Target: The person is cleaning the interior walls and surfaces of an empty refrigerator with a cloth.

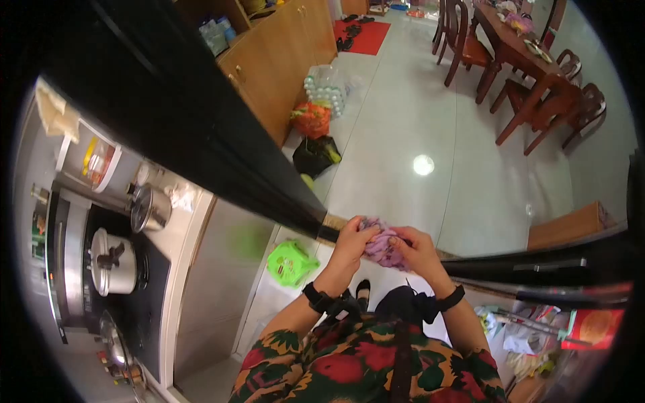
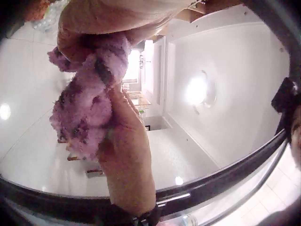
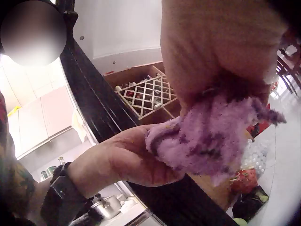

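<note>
The purple cloth (image 1: 384,246) is bunched between the left hand (image 1: 349,247) and right hand (image 1: 418,251), both gripping it, above the floor (image 1: 403,181). Beyond the cloth stand a wooden table (image 1: 521,40) and chairs (image 1: 469,48). Left of it sit a green item (image 1: 290,262), perhaps a plastic bag, and, farther off, a lidded pot (image 1: 115,260) on the black cooktop (image 1: 149,295).

Bright ceiling glare — dark curved edges; wrist views soft.
</note>
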Demonstrator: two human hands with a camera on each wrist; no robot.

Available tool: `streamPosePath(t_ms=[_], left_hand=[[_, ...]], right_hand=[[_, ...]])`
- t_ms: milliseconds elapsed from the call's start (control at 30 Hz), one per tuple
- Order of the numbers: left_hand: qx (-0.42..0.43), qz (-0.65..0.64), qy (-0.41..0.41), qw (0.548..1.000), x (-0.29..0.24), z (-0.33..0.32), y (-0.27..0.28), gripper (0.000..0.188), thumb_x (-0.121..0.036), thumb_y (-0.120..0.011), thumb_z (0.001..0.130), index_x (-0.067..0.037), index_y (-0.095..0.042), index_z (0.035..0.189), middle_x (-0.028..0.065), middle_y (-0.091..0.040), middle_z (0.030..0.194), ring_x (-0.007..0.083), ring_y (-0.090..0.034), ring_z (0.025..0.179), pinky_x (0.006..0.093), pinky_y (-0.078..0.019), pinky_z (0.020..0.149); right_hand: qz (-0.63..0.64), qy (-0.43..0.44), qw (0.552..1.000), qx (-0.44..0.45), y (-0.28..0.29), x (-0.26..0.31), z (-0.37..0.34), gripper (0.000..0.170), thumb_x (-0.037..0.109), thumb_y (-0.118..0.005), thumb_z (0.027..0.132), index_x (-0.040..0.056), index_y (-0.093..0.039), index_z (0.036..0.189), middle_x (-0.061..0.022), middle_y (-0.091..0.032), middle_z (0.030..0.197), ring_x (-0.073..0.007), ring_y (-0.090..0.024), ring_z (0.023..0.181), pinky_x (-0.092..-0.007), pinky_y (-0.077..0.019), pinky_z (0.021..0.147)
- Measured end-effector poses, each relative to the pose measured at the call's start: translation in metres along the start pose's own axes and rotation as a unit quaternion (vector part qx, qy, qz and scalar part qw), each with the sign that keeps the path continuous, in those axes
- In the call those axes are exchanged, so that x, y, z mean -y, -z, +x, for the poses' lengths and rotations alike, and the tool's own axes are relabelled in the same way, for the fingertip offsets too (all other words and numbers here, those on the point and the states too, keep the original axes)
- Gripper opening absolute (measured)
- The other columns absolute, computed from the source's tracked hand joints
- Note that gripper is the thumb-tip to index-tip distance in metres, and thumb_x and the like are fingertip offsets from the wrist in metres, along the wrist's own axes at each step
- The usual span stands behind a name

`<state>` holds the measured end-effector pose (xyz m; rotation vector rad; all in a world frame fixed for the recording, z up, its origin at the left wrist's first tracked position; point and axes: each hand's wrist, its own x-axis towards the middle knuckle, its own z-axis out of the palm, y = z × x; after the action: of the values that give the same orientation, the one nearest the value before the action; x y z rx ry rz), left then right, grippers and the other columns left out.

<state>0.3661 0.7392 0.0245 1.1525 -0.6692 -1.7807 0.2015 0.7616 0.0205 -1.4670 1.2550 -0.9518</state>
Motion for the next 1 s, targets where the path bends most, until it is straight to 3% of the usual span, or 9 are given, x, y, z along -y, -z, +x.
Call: streamPosePath(t_ms=[167,367,433,500,567,600,700,800,1000], left_hand=[[-0.078,-0.029,-0.003,0.997,-0.013,0.095,-0.011,0.017,-0.005,-0.056,0.081,-0.003,-0.052,0.097,0.0065,-0.059,0.087,0.0141,-0.06,0.073,0.0275,-0.0508,0.064],[-0.157,-0.085,-0.05,0.983,-0.081,0.213,-0.051,0.02,-0.008,-0.061,0.078,-0.005,-0.052,0.095,0.0039,-0.057,0.083,0.0122,-0.058,0.068,0.0243,-0.0492,0.055],[-0.199,-0.104,-0.032,0.974,-0.12,0.248,-0.077,0.022,-0.007,-0.062,0.077,-0.006,-0.052,0.096,0.0032,-0.056,0.083,0.0131,-0.058,0.068,0.0258,-0.0499,0.056],[-0.171,-0.147,-0.08,0.971,-0.131,0.295,-0.085,0.026,-0.006,-0.062,0.076,-0.006,-0.051,0.099,0.0037,-0.057,0.09,0.0146,-0.058,0.075,0.0283,-0.0508,0.062],[-0.145,-0.182,-0.08,0.969,-0.154,0.326,-0.102,0.025,-0.003,-0.059,0.077,-0.005,-0.05,0.101,0.0054,-0.057,0.092,0.0163,-0.059,0.079,0.03,-0.0507,0.068],[-0.146,-0.187,-0.084,0.968,-0.166,0.345,-0.111,0.025,-0.003,-0.059,0.077,-0.005,-0.05,0.101,0.0054,-0.057,0.092,0.0163,-0.059,0.079,0.03,-0.0507,0.068],[-0.073,-0.234,-0.122,0.962,-0.189,0.391,-0.139,0.025,0.001,-0.054,0.079,-0.004,-0.051,0.103,0.0111,-0.058,0.098,0.0208,-0.059,0.087,0.0345,-0.0506,0.076],[-0.036,-0.241,-0.079,0.967,-0.202,0.461,-0.141,0.018,-0.007,-0.05,0.084,-0.004,-0.053,0.101,0.0124,-0.059,0.099,0.0223,-0.06,0.088,0.0349,-0.0504,0.077],[-0.013,-0.16,-0.072,0.984,-0.236,0.643,-0.144,0.018,-0.01,-0.05,0.086,-0.004,-0.051,0.102,0.0089,-0.058,0.096,0.0172,-0.058,0.083,0.0314,-0.05,0.071]], right_hand=[[-0.082,0.044,0.995,-0.036,0.043,-0.007,0.096,0.018,0.008,-0.061,0.076,0.0047,-0.064,0.094,-0.0065,-0.059,0.074,-0.016,-0.056,0.067,-0.0268,-0.0429,0.06],[0.105,-0.063,0.992,-0.016,0.113,-0.043,0.239,0.015,0.007,-0.057,0.079,-0.0038,-0.062,0.088,-0.0053,-0.06,0.078,-0.0099,-0.054,0.073,-0.0237,-0.0439,0.066],[0.11,-0.011,0.994,-0.001,0.133,-0.055,0.285,0.016,0.009,-0.056,0.08,-0.0039,-0.061,0.089,-0.0052,-0.06,0.079,-0.0104,-0.054,0.074,-0.0237,-0.0441,0.066],[0.118,0.039,0.992,0.016,0.15,-0.038,0.335,0.017,0.01,-0.055,0.081,-0.004,-0.061,0.089,-0.0051,-0.06,0.081,-0.0109,-0.055,0.075,-0.0237,-0.0443,0.066],[0.227,-0.015,0.958,0.174,0.167,-0.006,0.372,0.017,0.013,-0.055,0.082,-0.0023,-0.06,0.088,-0.0045,-0.06,0.081,-0.0119,-0.055,0.077,-0.0251,-0.0452,0.067],[0.211,-0.098,0.946,0.226,0.176,-0.008,0.398,0.022,0.016,-0.054,0.084,0.0003,-0.054,0.1,-0.0044,-0.059,0.09,-0.0126,-0.056,0.081,-0.027,-0.0472,0.069],[0.352,-0.187,0.903,0.161,0.173,-0.003,0.458,0.036,0.023,-0.053,0.087,0.0056,-0.041,0.117,-0.0056,-0.055,0.1,-0.0134,-0.057,0.084,-0.0289,-0.049,0.071],[0.313,-0.134,0.917,0.207,0.185,-0.019,0.522,0.049,0.029,-0.051,0.088,0.0127,-0.029,0.129,-0.0035,-0.05,0.112,-0.0136,-0.054,0.095,-0.0313,-0.0497,0.075],[0.31,-0.163,0.919,0.182,0.23,-0.06,0.687,0.031,0.02,-0.052,0.087,0.0047,-0.048,0.114,-0.0031,-0.057,0.098,-0.0117,-0.057,0.086,-0.0293,-0.0495,0.072]])
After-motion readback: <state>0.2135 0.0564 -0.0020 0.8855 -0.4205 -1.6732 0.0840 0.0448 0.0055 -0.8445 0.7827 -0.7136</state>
